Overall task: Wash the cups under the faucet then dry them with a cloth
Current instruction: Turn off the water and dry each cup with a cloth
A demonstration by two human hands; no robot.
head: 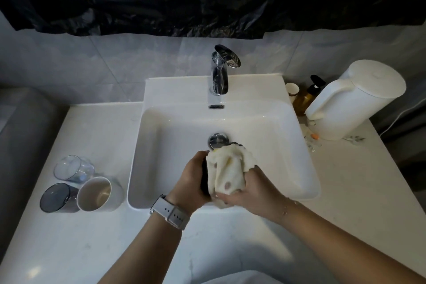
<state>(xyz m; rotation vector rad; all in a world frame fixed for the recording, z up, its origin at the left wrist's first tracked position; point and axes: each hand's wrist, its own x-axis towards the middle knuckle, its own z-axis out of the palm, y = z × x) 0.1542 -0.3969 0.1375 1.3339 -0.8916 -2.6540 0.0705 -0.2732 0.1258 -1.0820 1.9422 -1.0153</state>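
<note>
Over the near edge of a white sink (306,168), a person's left hand (191,182) closes around a dark cup (204,180) while the right hand (249,189) presses a cream cloth (228,168) bunched over it, apparently so any drips fall into the basin during drying. Three more cups, one clear (73,168), one smoky grey (58,197) and one white (99,193), lie tipped on the counter (92,127) at left, well apart from the faucet (220,71), which shows no running water. Cloth and fingers hide nearly all of the held cup, so its shape and wetness cannot be made out.
</note>
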